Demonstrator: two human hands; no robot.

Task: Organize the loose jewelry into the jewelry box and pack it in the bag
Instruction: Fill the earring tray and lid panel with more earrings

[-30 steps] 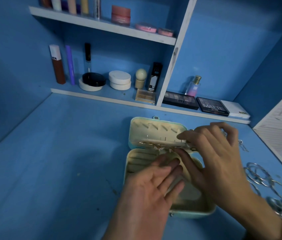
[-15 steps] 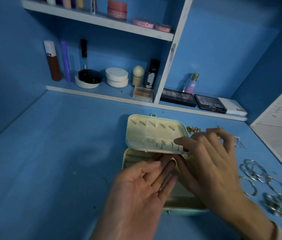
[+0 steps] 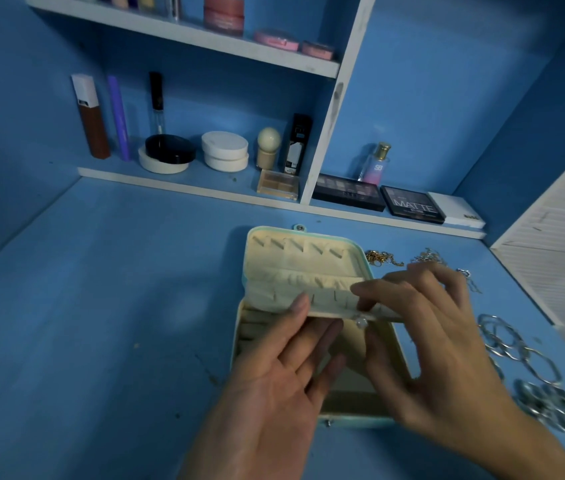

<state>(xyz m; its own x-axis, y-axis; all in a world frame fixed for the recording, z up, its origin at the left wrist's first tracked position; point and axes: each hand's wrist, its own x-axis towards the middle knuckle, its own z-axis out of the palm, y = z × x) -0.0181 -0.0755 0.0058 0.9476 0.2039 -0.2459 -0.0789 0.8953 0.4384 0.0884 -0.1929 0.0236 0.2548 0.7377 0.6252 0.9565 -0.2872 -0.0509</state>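
Note:
A mint-green jewelry box (image 3: 354,419) lies open on the blue desk, its cream lid (image 3: 300,251) raised at the back. A cream flap (image 3: 322,299) hangs from the lid over the tray. My right hand (image 3: 433,348) pinches the flap's right edge between thumb and fingers, near a small pearl-like stud (image 3: 360,322). My left hand (image 3: 281,382) lies over the tray, palm up, with straight fingers under the flap's lower edge. Loose gold chain (image 3: 383,258) and silver pieces (image 3: 430,255) lie behind my right hand. Silver bangles (image 3: 513,344) are spread to the right. No bag is in view.
Shelves at the back hold cosmetics: round compacts (image 3: 224,151), a brown tube (image 3: 90,116), eyeshadow palettes (image 3: 412,205) and a perfume bottle (image 3: 376,163). A white slatted panel (image 3: 558,244) stands at the right. Blue desk surface (image 3: 101,306) stretches to the left of the box.
The flap has been turned down from the lid toward the tray. My left fingers have moved up under its edge, and my right hand has shifted slightly right along it.

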